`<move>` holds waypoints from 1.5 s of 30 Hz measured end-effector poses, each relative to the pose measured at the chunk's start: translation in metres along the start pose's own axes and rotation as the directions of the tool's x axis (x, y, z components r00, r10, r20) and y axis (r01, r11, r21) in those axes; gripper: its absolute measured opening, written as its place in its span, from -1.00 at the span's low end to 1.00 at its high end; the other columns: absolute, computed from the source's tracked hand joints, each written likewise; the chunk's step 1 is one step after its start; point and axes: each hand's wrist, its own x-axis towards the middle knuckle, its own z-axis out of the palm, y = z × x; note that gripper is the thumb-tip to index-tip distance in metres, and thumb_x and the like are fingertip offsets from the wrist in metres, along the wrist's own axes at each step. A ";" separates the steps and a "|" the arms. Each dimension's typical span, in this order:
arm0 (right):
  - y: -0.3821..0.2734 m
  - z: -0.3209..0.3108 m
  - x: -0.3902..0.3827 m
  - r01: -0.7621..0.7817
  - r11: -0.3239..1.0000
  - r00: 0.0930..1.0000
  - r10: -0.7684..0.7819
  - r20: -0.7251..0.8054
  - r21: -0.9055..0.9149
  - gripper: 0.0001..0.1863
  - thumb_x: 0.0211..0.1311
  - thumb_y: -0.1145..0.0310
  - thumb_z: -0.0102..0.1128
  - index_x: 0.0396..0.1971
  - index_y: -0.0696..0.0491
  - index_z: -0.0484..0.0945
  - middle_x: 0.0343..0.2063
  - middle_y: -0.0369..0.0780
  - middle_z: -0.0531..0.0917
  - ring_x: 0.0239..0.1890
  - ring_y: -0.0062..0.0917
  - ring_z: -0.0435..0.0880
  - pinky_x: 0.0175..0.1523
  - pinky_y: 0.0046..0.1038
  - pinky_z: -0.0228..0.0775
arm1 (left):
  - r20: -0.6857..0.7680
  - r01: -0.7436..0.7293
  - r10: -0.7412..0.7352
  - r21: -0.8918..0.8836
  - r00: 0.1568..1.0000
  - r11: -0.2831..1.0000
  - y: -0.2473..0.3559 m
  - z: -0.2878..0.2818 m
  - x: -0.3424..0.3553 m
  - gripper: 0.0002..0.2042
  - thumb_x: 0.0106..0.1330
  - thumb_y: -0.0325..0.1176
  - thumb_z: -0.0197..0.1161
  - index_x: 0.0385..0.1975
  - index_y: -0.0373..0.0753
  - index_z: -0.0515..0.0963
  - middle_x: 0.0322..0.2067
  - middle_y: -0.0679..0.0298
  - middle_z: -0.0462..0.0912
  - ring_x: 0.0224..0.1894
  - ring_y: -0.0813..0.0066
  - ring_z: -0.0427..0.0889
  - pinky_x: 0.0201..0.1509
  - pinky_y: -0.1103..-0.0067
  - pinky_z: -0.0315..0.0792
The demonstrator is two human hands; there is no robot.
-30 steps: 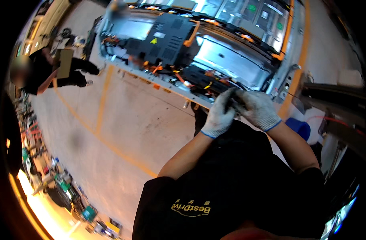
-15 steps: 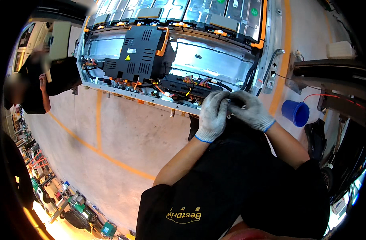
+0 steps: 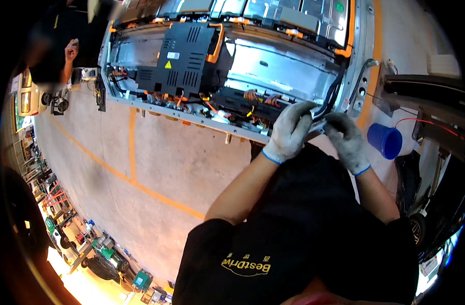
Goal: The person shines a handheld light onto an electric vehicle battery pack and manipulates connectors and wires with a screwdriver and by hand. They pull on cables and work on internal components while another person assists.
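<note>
Gray-white work gloves with blue cuffs cover both hands. At the near right corner of an open battery pack (image 3: 192, 113), my left hand (image 3: 289, 133) reaches over the metal rim, fingers bent together beside the wiring. Whatever lies under its fingertips is hidden. Just right of it, outside the corner, my right hand (image 3: 348, 142) has curled fingers, with thumb and forefinger close together; anything between them is too small to make out. Black cables (image 3: 330, 96) run down the pack's right side toward the left hand. A black slotted cover with a warning label (image 3: 184, 58) sits inside the pack.
Orange connectors (image 3: 240, 20) line the metal battery modules. A blue bucket (image 3: 385, 141) stands on the floor at right, near a dark lift arm (image 3: 426, 84) and a red hose (image 3: 426, 122). Another person's hand (image 3: 71, 51) shows at upper left. Tools and equipment (image 3: 105, 254) lie at lower left.
My hands were together near the pack's edge; now they are apart, both farther right. The right hand has moved farther from the left. The person at upper left has shifted toward the pack.
</note>
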 end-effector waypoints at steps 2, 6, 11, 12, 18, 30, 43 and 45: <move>-0.009 0.014 0.015 0.189 0.976 0.979 -0.180 0.095 -0.103 -0.41 0.47 0.40 0.55 0.45 0.08 0.65 0.23 -0.07 0.72 0.39 -0.25 0.72 0.32 -0.28 0.76 | -0.150 -0.153 0.200 0.277 0.968 0.949 -0.006 0.005 -0.007 -0.44 0.68 -0.40 0.26 0.61 -0.45 0.47 0.41 -0.19 0.60 0.39 -0.04 0.66 0.51 0.18 0.58; -0.023 0.029 0.068 0.272 0.947 0.882 -0.175 0.436 -0.170 -0.23 0.22 0.24 0.77 0.43 0.05 0.68 0.42 -0.04 0.63 0.49 -0.10 0.65 0.60 -0.08 0.59 | -0.141 -0.106 0.252 0.638 0.957 0.762 0.029 -0.001 0.001 -0.25 0.60 -0.23 0.46 0.71 -0.33 0.38 0.49 -0.33 0.47 0.54 -0.39 0.48 0.60 -0.13 0.46; -0.033 0.019 0.122 0.422 0.893 0.636 -0.166 0.754 -0.159 -0.22 0.20 -0.03 0.82 0.35 0.04 0.77 0.32 -0.05 0.73 0.38 -0.11 0.73 0.57 -0.09 0.60 | -0.031 -0.117 0.247 0.821 0.969 0.559 0.076 -0.014 -0.002 -0.26 0.46 -0.21 0.58 0.61 -0.27 0.51 0.49 -0.27 0.50 0.55 -0.41 0.48 0.61 -0.18 0.43; -0.039 0.021 0.125 0.405 0.900 0.624 -0.144 0.768 -0.160 -0.31 0.26 -0.03 0.77 0.28 0.03 0.79 0.26 -0.05 0.74 0.32 -0.12 0.76 0.53 -0.08 0.62 | -0.058 -0.113 0.264 0.801 0.963 0.588 0.077 -0.017 -0.007 -0.27 0.42 -0.22 0.60 0.59 -0.24 0.54 0.48 -0.24 0.53 0.54 -0.41 0.50 0.62 -0.17 0.42; -0.065 0.023 0.131 0.147 0.989 0.482 -0.082 0.872 0.012 -0.63 0.52 0.09 0.53 0.10 0.04 0.81 -0.04 -0.15 0.83 -0.06 -0.30 0.87 0.12 -0.17 0.81 | -0.157 -0.022 0.199 0.732 0.967 0.681 0.076 -0.030 -0.052 -0.49 0.36 -0.47 0.51 0.34 -0.32 0.71 0.36 -0.14 0.64 0.34 -0.18 0.69 0.44 0.05 0.61; -0.023 0.088 0.098 0.416 0.852 0.811 -0.506 0.294 0.317 -0.71 0.57 0.31 0.40 0.09 0.14 0.88 -0.26 -0.08 0.90 -0.26 -0.26 0.92 -0.08 -0.24 0.78 | -0.149 0.022 0.064 0.513 0.987 0.858 0.070 -0.087 -0.051 -0.66 0.52 -0.64 0.37 0.25 -0.40 0.74 0.21 -0.09 0.78 0.26 0.02 0.82 0.36 0.28 0.70; -0.007 0.137 0.049 0.257 0.965 0.923 -0.232 -0.307 0.043 -0.75 0.35 0.55 0.52 0.00 0.13 0.88 -0.06 -0.13 0.88 -0.02 -0.33 0.90 0.13 -0.29 0.75 | -0.044 0.025 -0.001 0.540 0.999 0.841 0.042 -0.250 -0.084 -0.82 0.57 -0.64 0.36 0.06 -0.40 0.80 0.05 0.01 0.84 0.08 0.18 0.85 0.20 0.37 0.70; -0.028 0.133 0.050 0.263 0.841 0.803 -0.462 -0.376 -0.473 -0.65 0.26 0.48 0.70 0.04 0.13 0.87 -0.03 -0.13 0.86 -0.06 -0.29 0.89 0.08 -0.26 0.76 | -0.082 0.054 -0.014 0.510 0.997 0.859 0.039 -0.275 -0.090 -0.83 0.60 -0.64 0.35 0.08 -0.42 0.79 0.07 0.04 0.84 0.12 0.24 0.84 0.24 0.40 0.69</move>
